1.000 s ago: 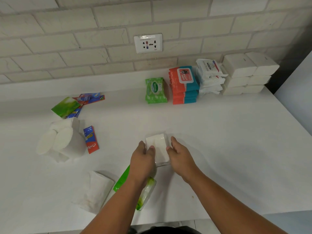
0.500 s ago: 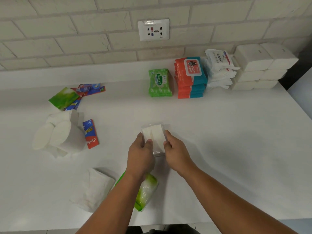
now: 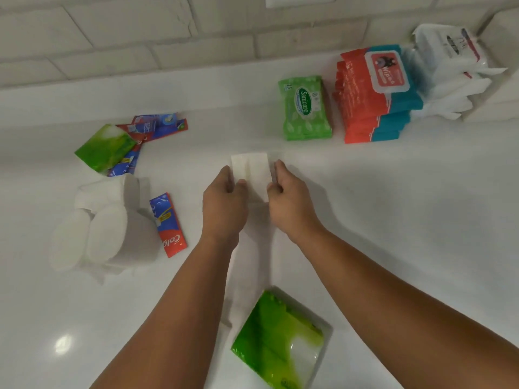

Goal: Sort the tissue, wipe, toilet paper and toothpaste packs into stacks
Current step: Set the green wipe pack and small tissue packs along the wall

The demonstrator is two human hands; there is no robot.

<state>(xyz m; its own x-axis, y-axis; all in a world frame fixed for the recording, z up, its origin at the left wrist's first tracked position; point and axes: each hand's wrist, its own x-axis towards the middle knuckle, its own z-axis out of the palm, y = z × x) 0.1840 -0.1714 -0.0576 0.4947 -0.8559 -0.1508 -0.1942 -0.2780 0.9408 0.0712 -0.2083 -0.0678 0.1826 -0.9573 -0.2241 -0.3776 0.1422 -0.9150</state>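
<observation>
Green pack (image 3: 280, 341), one, flat on counter (image 3: 393, 220) between the forearms. Rolls (image 3: 106, 231), apparently three, left. Left hand (image 3: 224, 203) and right hand (image 3: 289, 200) each pinch a side of one tissue pack (image 3: 251, 172), mid-counter. Risk: slick wrap slipping from fingertips. Second green pack (image 3: 105, 147) far left. Wipe stacks (image 3: 376, 108), three, by wall.

White tissue pack (image 3: 251, 172) centre, pinched at both long edges. Green pack (image 3: 280, 341) flat at front; second green pack (image 3: 105, 147) left, over toothpaste sachets (image 3: 160, 126). Red sachet (image 3: 168, 224) touching toilet rolls (image 3: 112, 234). Back right, side by side: green wipes stack (image 3: 304, 108), red-teal wipes stack (image 3: 376, 96), white wipes stack (image 3: 449, 68).
</observation>
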